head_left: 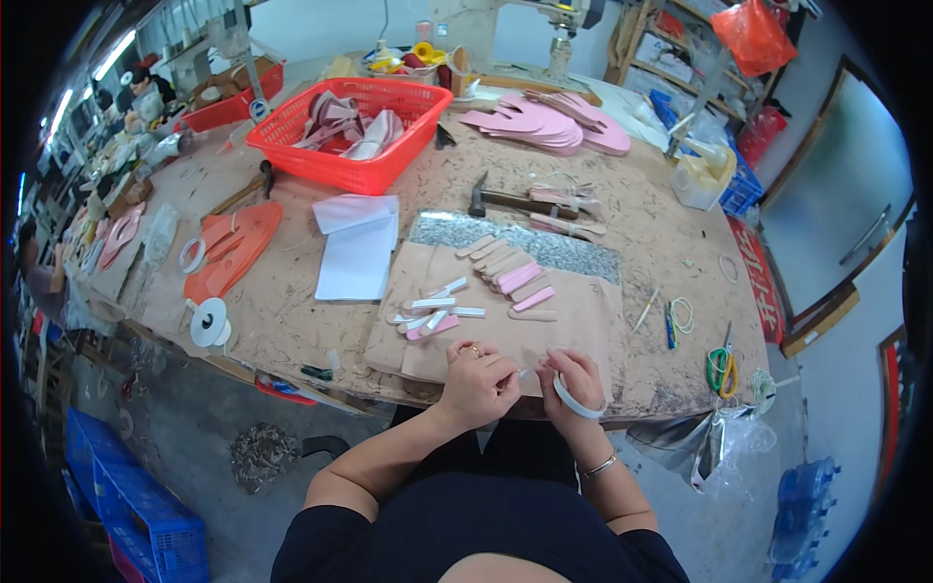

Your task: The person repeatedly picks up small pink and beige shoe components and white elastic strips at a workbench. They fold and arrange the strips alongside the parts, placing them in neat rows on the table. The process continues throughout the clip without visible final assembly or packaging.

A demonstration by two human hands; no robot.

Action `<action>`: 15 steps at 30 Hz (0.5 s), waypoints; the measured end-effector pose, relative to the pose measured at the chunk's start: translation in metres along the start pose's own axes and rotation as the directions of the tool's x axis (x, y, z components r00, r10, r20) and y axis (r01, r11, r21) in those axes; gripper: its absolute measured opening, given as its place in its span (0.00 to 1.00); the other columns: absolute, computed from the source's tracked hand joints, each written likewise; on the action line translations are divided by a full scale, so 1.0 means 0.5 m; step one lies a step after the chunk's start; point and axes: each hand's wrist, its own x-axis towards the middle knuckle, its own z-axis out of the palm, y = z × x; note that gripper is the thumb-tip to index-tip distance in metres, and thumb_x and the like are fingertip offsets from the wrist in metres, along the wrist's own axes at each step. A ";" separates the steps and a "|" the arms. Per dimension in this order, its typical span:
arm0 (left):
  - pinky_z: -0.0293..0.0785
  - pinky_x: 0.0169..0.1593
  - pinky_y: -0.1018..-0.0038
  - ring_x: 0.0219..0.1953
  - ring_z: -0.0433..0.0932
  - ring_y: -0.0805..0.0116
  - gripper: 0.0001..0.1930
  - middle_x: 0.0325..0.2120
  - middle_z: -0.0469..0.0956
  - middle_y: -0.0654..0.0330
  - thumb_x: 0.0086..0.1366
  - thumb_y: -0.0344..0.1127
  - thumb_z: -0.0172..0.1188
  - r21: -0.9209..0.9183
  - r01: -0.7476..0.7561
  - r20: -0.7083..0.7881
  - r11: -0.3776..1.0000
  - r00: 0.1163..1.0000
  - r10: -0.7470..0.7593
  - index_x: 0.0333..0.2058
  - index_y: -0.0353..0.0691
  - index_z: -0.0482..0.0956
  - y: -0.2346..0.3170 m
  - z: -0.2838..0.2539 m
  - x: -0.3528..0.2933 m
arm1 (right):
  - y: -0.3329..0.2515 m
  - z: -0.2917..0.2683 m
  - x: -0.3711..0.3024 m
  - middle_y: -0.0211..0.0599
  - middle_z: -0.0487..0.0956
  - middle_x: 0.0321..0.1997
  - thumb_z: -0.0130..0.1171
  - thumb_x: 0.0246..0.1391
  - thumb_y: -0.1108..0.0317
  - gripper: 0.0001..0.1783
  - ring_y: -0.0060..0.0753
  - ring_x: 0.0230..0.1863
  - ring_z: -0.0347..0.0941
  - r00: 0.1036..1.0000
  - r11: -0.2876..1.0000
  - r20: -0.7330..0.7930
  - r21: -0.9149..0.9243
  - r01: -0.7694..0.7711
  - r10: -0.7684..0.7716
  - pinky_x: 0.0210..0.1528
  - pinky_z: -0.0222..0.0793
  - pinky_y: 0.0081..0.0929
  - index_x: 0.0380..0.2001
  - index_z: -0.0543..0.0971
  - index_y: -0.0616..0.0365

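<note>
A brown worktable (pixel 671 345) fills the scene, its near edge running along the person's front. Far left on it stands a red basket (pixel 355 165) holding pale pink pieces. A beige sheet (pixel 389 350) lies at the near middle, partly over a speckled grey slab (pixel 583 260). At the far side is a stack of pink cutouts (pixel 544 124); to the left lie orange cutouts (pixel 238 248), and between them and the slab, white paper (pixel 355 257).

Both hands are over the sheet's near edge, close together but apart. The left hand (pixel 481 382) has its fingers curled in, tips closed at one end of a thin white strip (pixel 528 371). The right hand (pixel 573 384) has its fingers bent toward the strip's other end; whether they pinch it, I cannot tell. The strip thus lies in the narrow gap between the hands.

Beyond the slab's far edge rests a hammer (pixel 525 202), and at the right, scissors (pixel 722 369). A white ring (pixel 580 400) of band lies against the right hand's outer side. Small beige and pink tabs (pixel 533 298) lie on the sheet, beyond both hands, with white-topped tabs (pixel 428 303) farther left.
</note>
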 end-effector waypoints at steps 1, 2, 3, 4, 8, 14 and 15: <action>0.60 0.52 0.58 0.35 0.77 0.67 0.02 0.20 0.77 0.67 0.49 0.32 0.63 -0.004 0.007 -0.028 1.000 1.000 -0.007 0.23 0.47 0.79 0.000 -0.008 -0.003 | -0.008 0.005 -0.005 0.34 0.81 0.35 0.70 0.46 0.74 0.21 0.42 0.45 0.77 1.000 1.000 -0.023 -0.019 0.006 -0.007 0.49 0.72 0.36 0.46 0.80 0.56; 0.60 0.52 0.58 0.34 0.77 0.67 0.02 0.20 0.76 0.67 0.49 0.32 0.63 0.005 0.010 -0.056 1.000 0.998 -0.009 0.22 0.47 0.78 -0.005 -0.016 -0.007 | -0.015 0.006 -0.003 0.33 0.81 0.36 0.71 0.45 0.74 0.20 0.42 0.44 0.76 0.998 0.998 -0.033 0.034 -0.048 0.049 0.49 0.72 0.36 0.45 0.81 0.55; 0.60 0.51 0.58 0.34 0.77 0.66 0.03 0.20 0.76 0.67 0.48 0.31 0.63 0.014 0.012 -0.083 1.000 0.997 -0.011 0.22 0.47 0.78 -0.014 -0.027 -0.013 | -0.023 0.006 0.001 0.32 0.81 0.37 0.71 0.45 0.74 0.19 0.42 0.44 0.76 0.994 0.991 -0.040 0.086 -0.103 0.106 0.48 0.72 0.36 0.44 0.82 0.55; 0.60 0.51 0.58 0.33 0.76 0.66 0.03 0.19 0.76 0.67 0.48 0.31 0.63 0.022 0.014 -0.110 1.000 0.994 -0.011 0.21 0.47 0.78 -0.022 -0.037 -0.018 | -0.029 0.009 0.003 0.31 0.80 0.37 0.71 0.45 0.74 0.18 0.42 0.44 0.76 0.986 0.978 -0.042 0.138 -0.156 0.163 0.47 0.72 0.37 0.43 0.83 0.54; 0.61 0.51 0.60 0.31 0.76 0.65 0.04 0.18 0.74 0.66 0.50 0.27 0.62 -0.070 0.151 -0.176 0.986 0.971 -0.161 0.21 0.44 0.77 -0.060 -0.057 -0.016 | -0.050 0.021 -0.009 0.29 0.79 0.38 0.72 0.42 0.74 0.14 0.39 0.42 0.76 0.927 0.918 -0.005 0.135 0.373 -0.376 0.46 0.71 0.38 0.36 0.84 0.53; 0.59 0.55 0.57 0.39 0.76 0.63 0.02 0.24 0.76 0.64 0.58 0.33 0.62 0.047 0.268 -0.335 0.962 0.912 -0.238 0.29 0.44 0.82 -0.156 -0.140 0.060 | -0.040 -0.035 -0.023 0.30 0.79 0.37 0.69 0.37 0.78 0.14 0.39 0.42 0.77 0.893 0.889 -0.015 0.098 0.448 -0.449 0.46 0.71 0.38 0.31 0.83 0.53; 0.59 0.57 0.56 0.41 0.76 0.63 0.03 0.27 0.77 0.65 0.59 0.34 0.63 0.297 0.094 -0.258 0.950 0.966 -0.015 0.31 0.44 0.83 -0.148 -0.137 0.064 | -0.023 -0.040 -0.012 0.33 0.79 0.36 0.68 0.38 0.80 0.13 0.43 0.43 0.77 0.944 0.941 -0.015 0.072 0.330 -0.330 0.47 0.72 0.38 0.30 0.82 0.53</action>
